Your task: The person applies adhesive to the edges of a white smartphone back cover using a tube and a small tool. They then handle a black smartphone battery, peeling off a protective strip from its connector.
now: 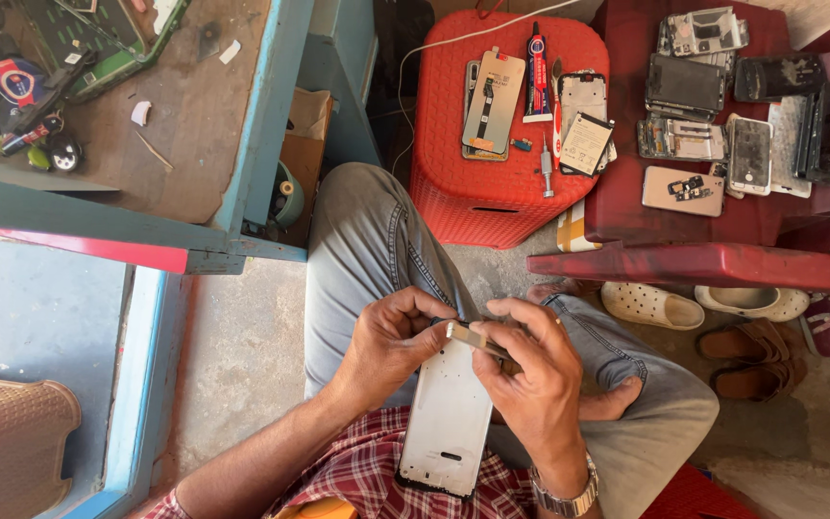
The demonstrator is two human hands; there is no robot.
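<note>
In the head view we see our left hand (391, 336) and our right hand (530, 370) meeting over our lap, both closed on a white phone frame (449, 418). The frame lies lengthwise on our thighs, its near end over the checked shirt (357, 471). Our left fingers curl round the frame's far left corner; our right fingers and thumb pinch a small flat tan part (468, 336) at the frame's far edge. A watch (569, 500) sits on our right wrist. We sit cross-legged in grey trousers (367, 240), a bare foot (617, 399) showing to the right.

Farther off stands a red stool (492, 197) carrying a phone screen (492, 101), a glue tube (536, 72), a battery (586, 144) and a small screwdriver (548, 168). To its right a dark red table (722, 264) holds a cluster of opened phones (713, 96). Pale clogs (650, 306) and brown sandals (751, 360) lie on the floor near it. At far left is a blue-edged bench (261, 144) with tools (31, 106) on it.
</note>
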